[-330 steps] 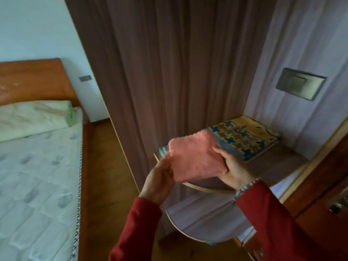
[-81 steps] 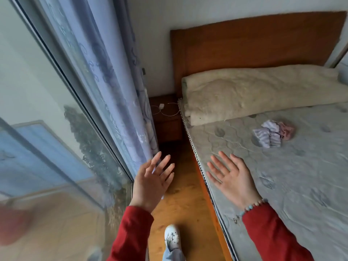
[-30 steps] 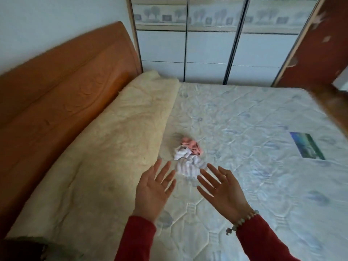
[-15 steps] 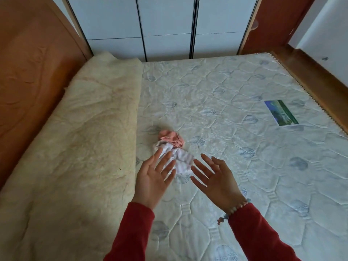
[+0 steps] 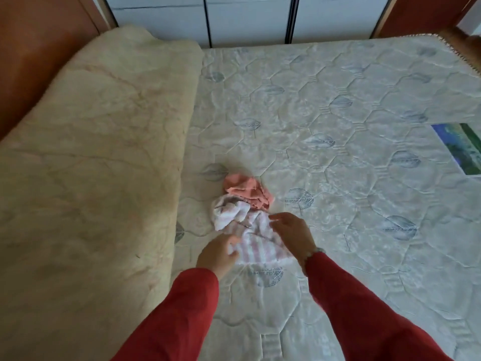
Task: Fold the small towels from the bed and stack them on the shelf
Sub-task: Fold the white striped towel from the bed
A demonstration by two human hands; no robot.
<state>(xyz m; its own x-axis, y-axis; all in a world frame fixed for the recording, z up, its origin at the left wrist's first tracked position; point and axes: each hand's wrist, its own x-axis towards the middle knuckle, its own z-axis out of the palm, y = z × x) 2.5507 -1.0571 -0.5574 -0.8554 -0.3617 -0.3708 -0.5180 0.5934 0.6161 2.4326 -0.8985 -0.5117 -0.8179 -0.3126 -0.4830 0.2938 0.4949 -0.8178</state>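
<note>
Both hands are on the striped towel, a white and pale pink cloth lying crumpled on the mattress. The left hand has its fingers curled around the towel's near left edge, at about 8 o'clock of the cloth, and grasps it there. The right hand lies over the towel's right side at about 3 o'clock, fingers bent down into the fabric and apparently pinching a fold; motion blur hides the fingertips, so the exact hold is hard to read. Both arms wear red sleeves, and a beaded bracelet sits at the right wrist.

Touching the striped towel at its 12 o'clock edge is a pink towel, bunched up and loose on the mattress, with no hand on it. The two cloths together lie near the middle of the view.

At 9 o'clock from the towels, a cream quilted blanket covers the left part of the bed, running up to the wooden headboard at 10 o'clock. At 12 o'clock, beyond the mattress, stand white wardrobe doors. At 3 o'clock, near the frame's edge, a printed label lies flat on the mattress.
</note>
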